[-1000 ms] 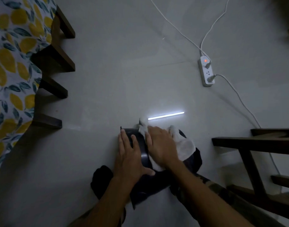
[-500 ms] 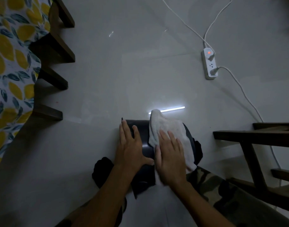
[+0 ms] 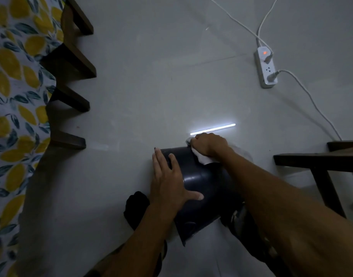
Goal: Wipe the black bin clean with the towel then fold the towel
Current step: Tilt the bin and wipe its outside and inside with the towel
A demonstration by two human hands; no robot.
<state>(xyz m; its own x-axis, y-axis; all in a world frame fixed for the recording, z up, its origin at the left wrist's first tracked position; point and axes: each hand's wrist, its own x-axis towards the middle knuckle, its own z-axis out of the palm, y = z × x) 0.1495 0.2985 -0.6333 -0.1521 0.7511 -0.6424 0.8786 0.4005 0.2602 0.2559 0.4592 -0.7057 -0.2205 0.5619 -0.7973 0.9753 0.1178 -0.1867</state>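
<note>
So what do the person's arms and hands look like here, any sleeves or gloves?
Both forearms are bare, with no sleeves in view. The left hand and right hand wear no gloves, and no rings or watch show. Camouflage-patterned clothing shows below the arms.

head cam: worn on the person's head | faces forward and steeply down at grey floor (image 3: pixel 151 96) | close over both forearms (wide-angle, edges bowed) | single view, no overlap with another
</note>
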